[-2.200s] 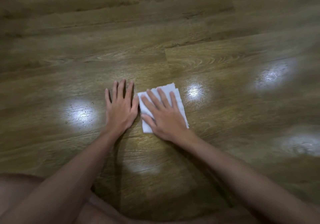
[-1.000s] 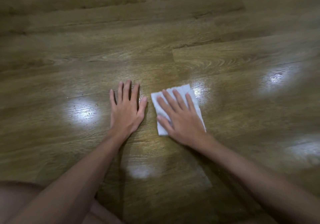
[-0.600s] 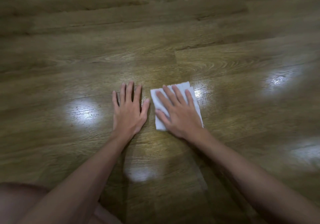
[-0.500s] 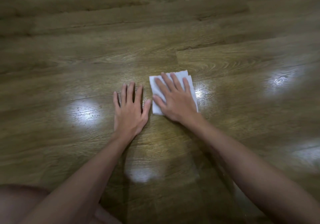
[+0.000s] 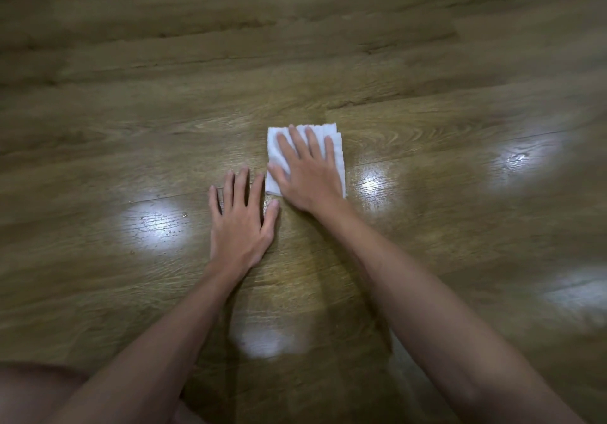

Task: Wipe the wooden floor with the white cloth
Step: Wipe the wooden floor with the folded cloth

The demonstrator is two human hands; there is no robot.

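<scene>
White cloth (image 5: 331, 147), folded, lies on the wooden floor (image 5: 427, 226) under the right hand (image 5: 308, 174)'s flat, straight fingers (image 5: 297, 142), the left hand (image 5: 241, 223) splayed flat beside it; uneven pressure could bunch it.

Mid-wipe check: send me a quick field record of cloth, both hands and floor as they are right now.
cloth: folded white cloth, flat on the floor
right hand: right hand pressing on the cloth, fingers straight and spread
left hand: left hand flat on bare floor beside the cloth, not touching it
floor: brown wooden plank floor, glossy with bright light reflections
</scene>
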